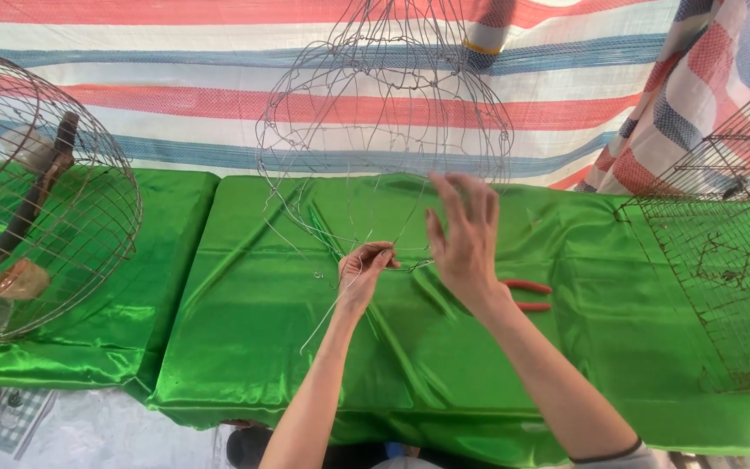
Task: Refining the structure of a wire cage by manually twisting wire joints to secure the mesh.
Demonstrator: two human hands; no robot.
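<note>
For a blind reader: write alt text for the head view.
A left hand pinches thin wire at the rim of a half-built wire cage frame above a green cloth table; the right hand is spread open beside it, near red-handled pliers.

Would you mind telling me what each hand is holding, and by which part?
The left hand pinches a thin loose wire near its upper end, by the wire frame. The right hand is open, holding nothing.

1. The left hand pinches a thin loose wire at the lower rim of an unfinished round wire frame.
2. The right hand hovers beside it, fingers spread.
3. Red-handled pliers lie on the green cloth-covered table.
4. A finished domed wire cage stands at the table's left end, a flat-meshed one at its right.
</note>
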